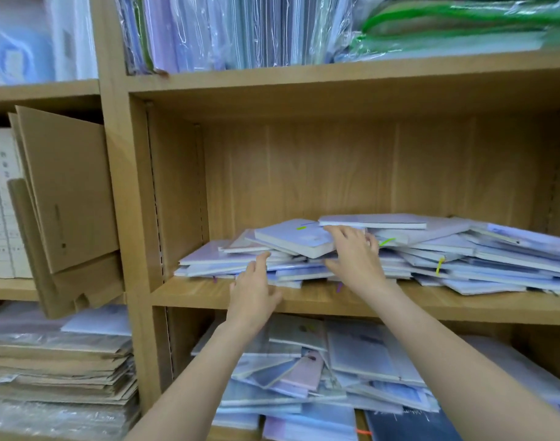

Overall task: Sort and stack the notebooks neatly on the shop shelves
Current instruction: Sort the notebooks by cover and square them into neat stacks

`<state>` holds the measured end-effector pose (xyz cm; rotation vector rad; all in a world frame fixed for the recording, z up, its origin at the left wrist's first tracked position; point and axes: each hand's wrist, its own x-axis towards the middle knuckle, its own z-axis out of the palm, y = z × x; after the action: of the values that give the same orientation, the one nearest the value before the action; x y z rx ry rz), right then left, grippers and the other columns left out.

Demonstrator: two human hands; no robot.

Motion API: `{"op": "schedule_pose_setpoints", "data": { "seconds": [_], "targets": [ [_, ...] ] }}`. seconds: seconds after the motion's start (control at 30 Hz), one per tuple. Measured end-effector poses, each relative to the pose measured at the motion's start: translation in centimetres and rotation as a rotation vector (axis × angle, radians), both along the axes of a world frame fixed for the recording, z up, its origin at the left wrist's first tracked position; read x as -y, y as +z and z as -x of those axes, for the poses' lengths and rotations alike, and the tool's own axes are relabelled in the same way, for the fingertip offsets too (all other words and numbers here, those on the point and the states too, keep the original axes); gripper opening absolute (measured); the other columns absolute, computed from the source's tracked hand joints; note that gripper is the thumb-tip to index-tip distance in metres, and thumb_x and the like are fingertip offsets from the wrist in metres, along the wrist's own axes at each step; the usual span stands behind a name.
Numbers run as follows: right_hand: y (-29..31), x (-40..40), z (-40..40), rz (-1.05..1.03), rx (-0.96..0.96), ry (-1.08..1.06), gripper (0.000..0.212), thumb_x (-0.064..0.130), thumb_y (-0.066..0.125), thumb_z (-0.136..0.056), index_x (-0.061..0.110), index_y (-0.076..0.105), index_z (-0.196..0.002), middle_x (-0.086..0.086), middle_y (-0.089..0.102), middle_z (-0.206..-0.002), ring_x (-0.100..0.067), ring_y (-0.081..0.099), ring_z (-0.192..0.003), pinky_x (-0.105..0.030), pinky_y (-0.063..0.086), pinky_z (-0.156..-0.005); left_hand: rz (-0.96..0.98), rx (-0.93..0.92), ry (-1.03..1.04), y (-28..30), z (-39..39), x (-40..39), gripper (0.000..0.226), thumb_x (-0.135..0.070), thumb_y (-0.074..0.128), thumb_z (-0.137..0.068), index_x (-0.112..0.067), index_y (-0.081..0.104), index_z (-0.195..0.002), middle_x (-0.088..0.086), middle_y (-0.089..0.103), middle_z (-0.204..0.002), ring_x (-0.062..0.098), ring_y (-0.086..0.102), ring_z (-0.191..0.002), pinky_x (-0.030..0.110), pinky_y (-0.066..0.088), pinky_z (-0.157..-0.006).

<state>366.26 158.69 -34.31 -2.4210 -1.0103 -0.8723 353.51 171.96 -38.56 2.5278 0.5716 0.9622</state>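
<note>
At far left, a brown cardboard folder [67, 189] leans out of the neighbouring bay, above a stack of flattened brown paper and plastic sleeves [59, 361] on the shelf below. Right of the upright divider, the middle shelf [304, 297] carries a loose, slanting heap of pale lilac and blue notebooks [447, 249] spread from near the divider to the right edge.

The left hand [252, 289] reaches up to the near left edge of that heap, fingers nearly straight, index tip touching the edges of the lower notebooks; it grips nothing.

Just right of it, a thick notebook [296, 238] lies tilted on top of the heap. The right hand [356, 257] rests at this notebook's right corner, fingers spread and bent over the pile, thumb low against the notebook edges; whether it actually pinches any of them cannot be made out.

Above, plastic-wrapped folders [240, 30] stand upright, with green-edged packs [463, 23] lying to their right. Below, more notebooks [352, 370] lie jumbled on the lower shelf.
</note>
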Motion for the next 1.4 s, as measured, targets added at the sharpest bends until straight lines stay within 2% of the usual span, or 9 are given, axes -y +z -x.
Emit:
{"op": "schedule_pose_setpoints", "data": {
  "seconds": [0.17,0.27,0.43,0.67,0.87,1.03,1.13,1.23,1.4],
  "targets": [
    [0.9,-0.6,-2.2,0.078,0.120,0.004,0.043,0.023,0.049,-0.092,0.025,0.044,-0.135,0.003,0.051,-0.132,-0.018,0.040,-0.127,-0.037,0.015,-0.111,0.031,0.086,-0.077,0.8,-1.6,-0.5,0.063,-0.021,0.059,-0.086,-0.030,0.028,-0.140,-0.001,0.040,-0.134,0.021,0.040,-0.121,0.040,0.036,-0.101],
    [1.9,-1.6,-2.5,0.022,0.193,-0.001,0.030,0.024,0.049,-0.093,0.022,0.053,-0.123,-0.003,0.062,-0.115,-0.026,0.053,-0.110,-0.035,0.039,-0.086,0.109,0.215,-0.123,0.7,-1.6,-0.9,0.058,-0.021,0.061,-0.087,-0.030,0.032,-0.137,-0.003,0.040,-0.130,0.015,0.042,-0.117,0.033,0.039,-0.098],
    [2.0,-3.2,-0.3,-0.177,0.250,0.059,0.021,0.028,0.050,-0.093,0.016,0.056,-0.110,-0.005,0.060,-0.096,-0.030,0.056,-0.094,-0.034,0.034,-0.062,0.254,0.291,-0.173,0.4,-0.4,-1.6,0.053,-0.019,0.061,-0.088,-0.029,0.037,-0.134,-0.005,0.042,-0.121,0.011,0.045,-0.110,0.028,0.042,-0.090],
    [-0.3,-2.3,0.2,0.042,0.235,0.481,0.038,0.032,0.062,-0.071,0.016,0.070,-0.105,0.000,0.069,-0.103,-0.024,0.064,-0.094,-0.031,0.049,-0.083,1.245,0.496,-0.416,3.3,-0.3,-1.6,0.054,-0.015,0.059,-0.090,-0.026,0.030,-0.135,0.009,0.049,-0.127,0.025,0.057,-0.099,0.033,0.049,-0.074],
    [3.3,1.6,-2.7,0.293,0.022,0.095,0.079,0.059,0.055,-0.081,0.026,0.023,-0.146,-0.001,0.015,-0.155,-0.021,0.006,-0.144,-0.036,0.007,-0.115,1.248,0.577,-0.362,3.6,0.3,-3.4,0.076,0.003,0.057,-0.086,-0.038,0.022,-0.140,0.006,0.047,-0.135,0.031,0.059,-0.097,0.042,0.051,-0.068],
    [2.9,0.5,-4.5,0.351,-0.095,-0.181,0.059,0.048,0.042,-0.094,0.015,0.030,-0.141,-0.007,0.032,-0.147,-0.022,0.023,-0.139,-0.047,0.009,-0.115,1.171,0.647,-0.335,3.9,3.1,-3.6,0.072,0.003,0.056,-0.087,-0.037,0.025,-0.138,0.003,0.051,-0.130,0.028,0.061,-0.101,0.039,0.056,-0.060],
    [2.3,-2.1,-2.0,-0.017,-0.087,0.067,0.043,0.030,0.045,-0.097,0.012,0.040,-0.136,-0.007,0.045,-0.139,-0.022,0.035,-0.132,-0.038,0.019,-0.110,1.115,0.668,-0.318,4.3,4.3,-4.0,0.068,0.003,0.056,-0.086,-0.039,0.029,-0.133,0.002,0.055,-0.126,0.024,0.060,-0.104,0.033,0.053,-0.063],
    [2.9,-3.7,2.6,-0.394,-0.540,0.530,0.047,0.033,0.050,-0.095,0.018,0.040,-0.138,-0.003,0.051,-0.133,-0.019,0.050,-0.118,-0.029,0.038,-0.095,1.111,0.700,-0.404,4.1,5.8,-4.2,0.069,0.007,0.054,-0.085,-0.042,0.030,-0.127,0.000,0.059,-0.123,0.022,0.060,-0.108,0.034,0.051,-0.068],
    [0.0,-3.6,6.1,0.214,-0.258,0.512,0.109,0.051,0.071,-0.074,0.027,-0.005,-0.149,0.004,-0.009,-0.153,-0.012,-0.004,-0.143,-0.030,0.010,-0.115,1.086,0.727,-0.558,4.5,7.1,-3.2,0.064,0.008,0.056,-0.083,-0.038,0.041,-0.125,-0.001,0.065,-0.113,0.023,0.063,-0.104,0.040,0.055,-0.075]
  ]
}}
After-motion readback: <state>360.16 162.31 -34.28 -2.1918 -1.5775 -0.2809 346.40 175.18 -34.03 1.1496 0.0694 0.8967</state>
